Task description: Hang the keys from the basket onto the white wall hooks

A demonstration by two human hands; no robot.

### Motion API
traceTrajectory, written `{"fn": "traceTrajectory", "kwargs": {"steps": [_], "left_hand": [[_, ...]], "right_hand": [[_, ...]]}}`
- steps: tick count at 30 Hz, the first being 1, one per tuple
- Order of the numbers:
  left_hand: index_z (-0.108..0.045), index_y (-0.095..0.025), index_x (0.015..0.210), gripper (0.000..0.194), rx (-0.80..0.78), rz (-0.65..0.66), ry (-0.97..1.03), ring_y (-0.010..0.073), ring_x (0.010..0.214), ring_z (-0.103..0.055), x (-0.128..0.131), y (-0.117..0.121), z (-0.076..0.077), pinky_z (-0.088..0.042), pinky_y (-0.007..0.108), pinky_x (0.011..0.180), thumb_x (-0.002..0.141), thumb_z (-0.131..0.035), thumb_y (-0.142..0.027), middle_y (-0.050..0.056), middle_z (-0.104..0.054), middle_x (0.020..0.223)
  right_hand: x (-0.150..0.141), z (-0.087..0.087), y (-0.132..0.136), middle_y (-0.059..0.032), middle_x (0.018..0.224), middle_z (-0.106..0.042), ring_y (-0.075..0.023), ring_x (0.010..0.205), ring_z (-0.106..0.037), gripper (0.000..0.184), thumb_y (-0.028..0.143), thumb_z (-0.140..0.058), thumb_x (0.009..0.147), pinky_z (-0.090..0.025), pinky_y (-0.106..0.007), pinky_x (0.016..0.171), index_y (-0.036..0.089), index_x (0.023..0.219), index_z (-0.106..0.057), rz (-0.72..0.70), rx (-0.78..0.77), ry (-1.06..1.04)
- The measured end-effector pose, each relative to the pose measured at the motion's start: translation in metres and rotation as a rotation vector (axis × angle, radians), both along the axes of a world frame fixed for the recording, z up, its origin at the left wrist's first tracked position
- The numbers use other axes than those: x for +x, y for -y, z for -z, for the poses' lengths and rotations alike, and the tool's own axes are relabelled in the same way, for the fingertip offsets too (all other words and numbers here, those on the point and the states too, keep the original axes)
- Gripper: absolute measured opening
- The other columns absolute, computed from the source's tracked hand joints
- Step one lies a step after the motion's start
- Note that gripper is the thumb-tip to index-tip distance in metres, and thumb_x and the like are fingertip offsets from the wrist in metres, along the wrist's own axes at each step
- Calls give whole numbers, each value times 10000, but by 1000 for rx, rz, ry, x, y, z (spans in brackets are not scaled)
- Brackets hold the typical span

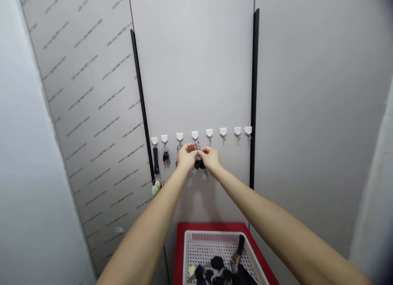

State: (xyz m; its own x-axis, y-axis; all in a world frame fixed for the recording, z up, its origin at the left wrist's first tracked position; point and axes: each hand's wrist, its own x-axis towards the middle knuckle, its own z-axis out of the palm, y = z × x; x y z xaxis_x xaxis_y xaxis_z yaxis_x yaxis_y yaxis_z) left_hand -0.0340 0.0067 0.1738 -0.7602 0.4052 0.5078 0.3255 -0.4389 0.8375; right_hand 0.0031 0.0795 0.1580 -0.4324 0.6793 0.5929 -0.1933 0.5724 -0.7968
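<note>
Both hands meet at a bunch of keys (199,164) with black heads, just below a white adhesive hook (195,135) on the wall panel. My left hand (186,156) has its fingers closed at the ring and clip at the top of the bunch. From the other side, my right hand (210,158) pinches the same ring. Whether the clip sits on the hook is hard to make out. Left of my hands, a black strap (156,160) with a green charm (156,187) and another key bunch (166,157) hang from hooks. A further ring is partly hidden behind my left hand.
More white hooks (223,132) run in a row to the right. Below, a white perforated basket (188,256) holding several keys stands on a red surface (181,231). Long black handles (254,96) edge the panel on both sides.
</note>
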Motion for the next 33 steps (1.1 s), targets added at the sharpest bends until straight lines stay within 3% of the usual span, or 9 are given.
{"fn": "traceTrajectory", "kwargs": {"steps": [7,10,12,16,20,22,24,29,33], "left_hand": [[-512,-145,690,210,-176,-90,18,86,632,-486,-6,2,25,-377,243,635,508,-488,-41,17,-542,683],[-509,-143,656,188,-201,-64,23,84,620,-484,-2,5,36,-375,240,637,509,-481,-29,10,-539,653],[-506,-143,645,187,-218,-33,28,77,610,-479,2,8,53,-373,233,642,510,-470,-19,0,-531,638],[-502,-140,645,180,-355,60,44,71,597,-470,12,16,117,-370,223,635,511,-468,-24,-10,-512,621],[-515,-134,623,188,-699,180,-25,93,576,-468,30,31,197,-366,240,620,479,-479,-17,-5,-512,583],[-532,-148,645,229,-847,198,-111,112,602,-475,40,37,227,-357,250,636,455,-500,-24,1,-530,606],[-544,-168,667,270,-942,180,-196,134,652,-483,47,41,246,-345,257,663,433,-523,-35,9,-548,651],[-556,-171,671,219,-1020,143,-343,183,747,-482,61,37,257,-320,293,716,471,-521,-89,45,-561,707],[-551,-167,793,303,-898,122,-285,194,844,-455,74,29,249,-295,293,771,492,-531,-134,72,-551,854]], "right_hand": [[-9,-11,-11,-25,568,-560,-104,532,-477,119,267,-482,560,-325,-204,490,162,558,-537,245,221,318],[-3,-5,-11,-31,619,-572,-105,565,-487,148,277,-480,577,-341,-207,518,161,633,-553,214,290,356],[6,8,-11,-32,676,-574,-100,599,-490,209,303,-460,604,-352,-208,553,157,721,-552,170,329,327],[42,62,-17,-25,719,-568,-83,609,-482,238,262,-417,648,-354,-197,580,143,816,-537,-7,428,438],[91,137,-24,-19,623,-575,-97,554,-478,168,186,-454,610,-343,-197,533,146,720,-575,-303,534,967],[110,168,-27,-45,659,-585,-134,607,-487,168,199,-491,587,-338,-225,544,157,722,-583,-290,627,1151],[121,190,-28,-78,723,-585,-191,717,-476,174,236,-499,598,-329,-272,591,163,729,-587,-211,766,1218],[121,212,-21,-134,769,-561,-230,800,-435,205,204,-418,679,-282,-353,681,104,689,-596,-93,1051,1227],[114,201,-17,-122,779,-560,-229,815,-440,172,236,-490,615,-263,-365,722,119,687,-594,-110,1041,1179]]}}
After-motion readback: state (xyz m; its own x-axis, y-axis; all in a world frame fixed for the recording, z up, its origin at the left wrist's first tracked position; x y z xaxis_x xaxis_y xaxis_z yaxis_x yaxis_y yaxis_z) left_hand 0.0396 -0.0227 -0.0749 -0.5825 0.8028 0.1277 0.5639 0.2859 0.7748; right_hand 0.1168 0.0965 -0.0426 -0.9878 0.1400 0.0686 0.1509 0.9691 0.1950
